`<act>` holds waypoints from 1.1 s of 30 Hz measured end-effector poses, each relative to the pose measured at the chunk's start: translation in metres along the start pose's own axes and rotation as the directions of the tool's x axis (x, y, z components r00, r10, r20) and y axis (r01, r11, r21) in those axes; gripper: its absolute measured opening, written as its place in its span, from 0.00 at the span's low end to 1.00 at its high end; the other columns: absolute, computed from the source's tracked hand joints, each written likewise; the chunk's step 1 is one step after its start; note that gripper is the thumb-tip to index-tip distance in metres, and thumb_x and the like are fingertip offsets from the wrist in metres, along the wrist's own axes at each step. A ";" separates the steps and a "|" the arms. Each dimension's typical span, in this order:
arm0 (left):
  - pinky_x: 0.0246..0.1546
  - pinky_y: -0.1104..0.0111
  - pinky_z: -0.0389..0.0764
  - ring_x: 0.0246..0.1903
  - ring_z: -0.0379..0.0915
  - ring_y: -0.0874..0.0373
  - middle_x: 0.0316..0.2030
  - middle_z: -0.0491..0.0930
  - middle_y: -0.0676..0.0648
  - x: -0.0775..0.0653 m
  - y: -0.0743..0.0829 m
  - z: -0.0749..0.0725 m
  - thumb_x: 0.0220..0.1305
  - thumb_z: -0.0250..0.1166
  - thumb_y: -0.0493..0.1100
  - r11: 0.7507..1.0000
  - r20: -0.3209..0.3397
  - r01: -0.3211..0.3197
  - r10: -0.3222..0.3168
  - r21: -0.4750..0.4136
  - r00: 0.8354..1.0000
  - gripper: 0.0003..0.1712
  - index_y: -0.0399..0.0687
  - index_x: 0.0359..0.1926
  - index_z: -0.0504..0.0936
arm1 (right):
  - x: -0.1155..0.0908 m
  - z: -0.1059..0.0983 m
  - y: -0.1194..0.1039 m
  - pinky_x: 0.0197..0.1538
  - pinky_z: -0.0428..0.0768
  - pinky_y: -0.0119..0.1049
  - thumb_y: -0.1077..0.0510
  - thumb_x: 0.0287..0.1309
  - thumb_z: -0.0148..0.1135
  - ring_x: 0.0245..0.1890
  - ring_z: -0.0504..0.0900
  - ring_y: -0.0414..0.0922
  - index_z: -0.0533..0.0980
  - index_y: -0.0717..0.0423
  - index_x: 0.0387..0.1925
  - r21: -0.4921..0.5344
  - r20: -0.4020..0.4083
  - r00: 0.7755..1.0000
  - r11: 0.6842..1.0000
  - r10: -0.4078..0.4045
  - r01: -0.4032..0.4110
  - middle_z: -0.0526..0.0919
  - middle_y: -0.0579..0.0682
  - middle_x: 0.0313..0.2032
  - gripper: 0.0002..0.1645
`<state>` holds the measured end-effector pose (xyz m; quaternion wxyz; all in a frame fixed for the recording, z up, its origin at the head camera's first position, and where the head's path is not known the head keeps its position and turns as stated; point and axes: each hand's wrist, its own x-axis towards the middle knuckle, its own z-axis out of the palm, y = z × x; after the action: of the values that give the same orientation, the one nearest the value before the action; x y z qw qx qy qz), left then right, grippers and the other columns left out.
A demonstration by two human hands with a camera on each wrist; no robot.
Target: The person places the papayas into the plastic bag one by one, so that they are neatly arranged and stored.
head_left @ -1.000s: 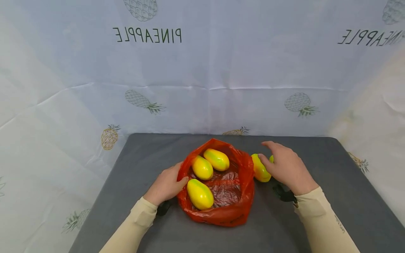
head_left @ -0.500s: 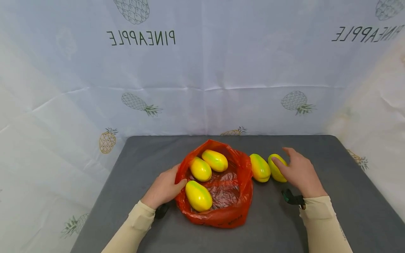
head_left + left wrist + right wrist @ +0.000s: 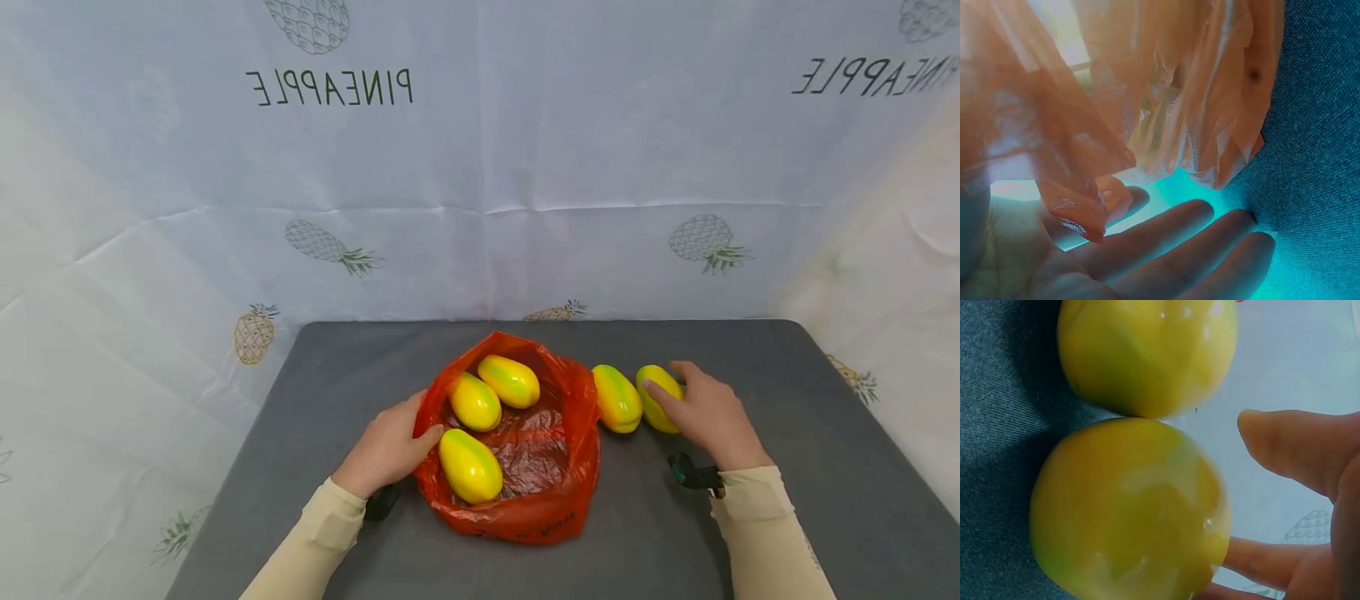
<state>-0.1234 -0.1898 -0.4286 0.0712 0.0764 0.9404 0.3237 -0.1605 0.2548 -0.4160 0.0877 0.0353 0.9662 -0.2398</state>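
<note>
A red plastic bag (image 3: pixel 517 525) stands with its mouth wide on the table, and three yellow-green papayas lie inside, one of them the front papaya (image 3: pixel 471 467). My left hand (image 3: pixel 386 446) holds the bag's left rim, thumb over the edge; the left wrist view shows its other fingers (image 3: pixel 1172 250) stretched out below the bag. Two more papayas lie right of the bag: the inner papaya (image 3: pixel 617 400) against its side and the outer papaya (image 3: pixel 658 400) beside it. My right hand (image 3: pixel 708 417) is spread around the outer papaya, the thumb apart from it in the right wrist view.
The dark grey table (image 3: pixel 420 575) ends at a white cloth backdrop (image 3: pixel 487 167) printed with pineapples. More cloth hangs at both sides. Dark wrist straps show at both sleeves.
My right hand has moved right from the inner papaya to the outer one and lowered slightly. The left hand stays at the bag's rim. The head view has shifted slightly.
</note>
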 end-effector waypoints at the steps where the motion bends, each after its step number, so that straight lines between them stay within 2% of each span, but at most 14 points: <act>1: 0.53 0.52 0.90 0.45 0.83 0.56 0.55 0.87 0.48 0.000 0.000 0.000 0.73 0.69 0.48 1.000 0.000 0.002 -0.002 -0.001 1.000 0.29 0.49 0.71 0.77 | 0.000 0.000 0.001 0.59 0.80 0.71 0.26 0.75 0.51 0.59 0.79 0.73 0.61 0.72 0.77 -0.001 0.004 1.000 1.000 0.003 -0.003 0.72 0.79 0.69 0.57; 6: 0.55 0.51 0.89 0.47 0.84 0.55 0.58 0.87 0.48 0.001 0.001 -0.002 0.74 0.69 0.49 1.000 0.001 0.001 -0.001 0.001 1.000 0.30 0.49 0.73 0.76 | 0.003 0.000 0.003 0.59 0.80 0.71 0.25 0.75 0.51 0.60 0.79 0.73 0.62 0.72 0.77 -0.006 0.009 1.000 1.000 0.012 -0.012 0.73 0.78 0.69 0.57; 11: 0.54 0.51 0.89 0.46 0.84 0.54 0.57 0.87 0.47 0.002 0.002 -0.003 0.74 0.69 0.49 1.000 -0.005 -0.001 0.001 0.001 1.000 0.31 0.48 0.73 0.75 | 0.003 0.002 0.004 0.56 0.82 0.68 0.26 0.75 0.53 0.56 0.81 0.71 0.62 0.72 0.77 -0.002 0.011 1.000 1.000 0.007 -0.007 0.75 0.77 0.67 0.56; 17: 0.58 0.49 0.88 0.50 0.85 0.54 0.61 0.86 0.47 0.001 0.001 -0.002 0.74 0.68 0.50 1.000 0.017 0.008 -0.008 0.008 1.000 0.33 0.48 0.75 0.74 | 0.003 0.005 0.007 0.57 0.81 0.68 0.29 0.75 0.55 0.56 0.81 0.70 0.63 0.71 0.77 -0.004 0.009 1.000 1.000 -0.003 0.003 0.76 0.77 0.67 0.53; 33: 0.58 0.48 0.88 0.48 0.85 0.54 0.60 0.86 0.47 0.001 0.001 -0.001 0.73 0.69 0.50 1.000 0.020 0.022 -0.022 0.012 1.000 0.33 0.48 0.75 0.74 | 0.000 0.000 0.008 0.57 0.83 0.66 0.31 0.74 0.58 0.55 0.81 0.68 0.64 0.69 0.77 0.008 0.005 1.000 1.000 0.004 -0.004 0.75 0.76 0.68 0.52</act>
<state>-0.1250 -0.1895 -0.4270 0.0840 0.0697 0.9423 0.3164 -0.1598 0.2620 -0.4200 0.0906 0.0370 0.9649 -0.2436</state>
